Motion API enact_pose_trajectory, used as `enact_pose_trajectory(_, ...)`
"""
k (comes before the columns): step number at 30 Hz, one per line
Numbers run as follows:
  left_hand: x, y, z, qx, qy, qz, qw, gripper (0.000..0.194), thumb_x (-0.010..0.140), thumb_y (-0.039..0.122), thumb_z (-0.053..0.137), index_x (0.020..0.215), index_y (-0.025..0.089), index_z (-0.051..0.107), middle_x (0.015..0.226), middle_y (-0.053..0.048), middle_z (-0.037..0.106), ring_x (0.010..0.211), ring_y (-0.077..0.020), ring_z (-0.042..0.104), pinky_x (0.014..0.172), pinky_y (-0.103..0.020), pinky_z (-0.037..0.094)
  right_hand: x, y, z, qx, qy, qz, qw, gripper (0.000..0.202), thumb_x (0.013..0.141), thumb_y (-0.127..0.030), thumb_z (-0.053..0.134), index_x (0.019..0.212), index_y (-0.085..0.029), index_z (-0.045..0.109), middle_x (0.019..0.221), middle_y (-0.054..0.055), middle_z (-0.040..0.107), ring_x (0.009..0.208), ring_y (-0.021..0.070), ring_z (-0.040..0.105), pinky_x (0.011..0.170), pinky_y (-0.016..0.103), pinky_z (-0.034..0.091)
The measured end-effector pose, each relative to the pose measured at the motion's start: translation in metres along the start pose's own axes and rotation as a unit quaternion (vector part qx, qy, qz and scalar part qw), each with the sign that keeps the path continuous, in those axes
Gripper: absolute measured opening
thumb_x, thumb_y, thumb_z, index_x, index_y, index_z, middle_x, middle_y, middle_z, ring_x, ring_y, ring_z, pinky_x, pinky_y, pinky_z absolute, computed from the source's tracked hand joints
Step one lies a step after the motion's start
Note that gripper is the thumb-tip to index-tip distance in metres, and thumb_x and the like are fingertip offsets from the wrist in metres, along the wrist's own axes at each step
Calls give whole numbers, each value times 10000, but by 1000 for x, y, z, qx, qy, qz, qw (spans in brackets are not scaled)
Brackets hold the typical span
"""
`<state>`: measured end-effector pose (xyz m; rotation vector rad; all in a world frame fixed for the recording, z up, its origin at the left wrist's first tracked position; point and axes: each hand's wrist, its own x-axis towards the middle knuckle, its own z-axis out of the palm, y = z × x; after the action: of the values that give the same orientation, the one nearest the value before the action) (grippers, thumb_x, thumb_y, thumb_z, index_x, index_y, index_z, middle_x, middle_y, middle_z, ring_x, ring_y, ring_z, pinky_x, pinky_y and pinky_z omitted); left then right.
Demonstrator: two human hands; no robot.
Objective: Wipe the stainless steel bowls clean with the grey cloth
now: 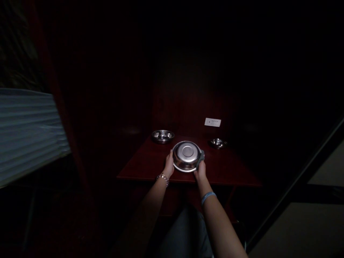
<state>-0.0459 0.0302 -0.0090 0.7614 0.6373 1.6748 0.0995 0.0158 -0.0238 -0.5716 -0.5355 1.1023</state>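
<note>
A shiny metal bowl is upside down over the dark red table, its round base facing up. My left hand grips its left rim, with a bead bracelet on the wrist. On the right rim is my right hand, closed on the bowl with a dark grey cloth-like piece between hand and rim; a light blue band circles that forearm. Whether the bowl touches the tabletop cannot be told.
A metal bowl stands at the table's back left, and a smaller metal bowl at the back right. A white socket plate is on the wall behind. Pale ridged material lies far left.
</note>
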Motion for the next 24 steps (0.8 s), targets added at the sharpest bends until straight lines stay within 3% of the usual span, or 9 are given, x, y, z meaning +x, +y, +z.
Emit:
enact_pose_trajectory(6,-13,9,4,69,-56,-51,995,397,880,495,528,1048,161,661,1056,-125,722,1034,-253,652,1008,-447,446,7,-1,-4,10,3,2,1000,362,951,-451,345,987,-243,638,972,-11,738,962,128,671,935,358,518)
enact_pose_trajectory(8,-16,9,7,90,-64,-27,993,364,859,466,576,1056,173,662,1104,-119,708,1095,-255,625,1017,-426,441,7,0,-2,2,-10,-14,1000,383,950,-482,347,1004,-245,642,1011,-9,734,992,126,662,947,361,510)
enact_pose_trajectory(12,-15,4,8,86,-44,30,995,339,845,432,613,1077,187,651,1145,-111,687,1148,-251,594,1036,-408,426,1,1,4,-17,-33,-23,999,405,940,-513,396,1062,-218,646,1067,17,728,1015,131,657,948,349,509)
enact_pose_trajectory(20,2,-6,1,79,43,91,992,293,887,393,527,1029,176,665,1122,-102,689,1092,-227,614,1054,-399,396,-8,-3,8,-42,-5,1,999,402,885,-511,530,1045,-165,655,961,40,746,926,138,686,879,300,542)
enact_pose_trajectory(24,0,-4,2,117,17,88,989,287,857,397,552,932,155,688,1017,-105,712,1014,-238,630,1013,-400,417,-9,-6,7,-24,12,-4,1000,369,883,-469,512,1012,-158,662,940,52,747,917,166,687,877,326,547)
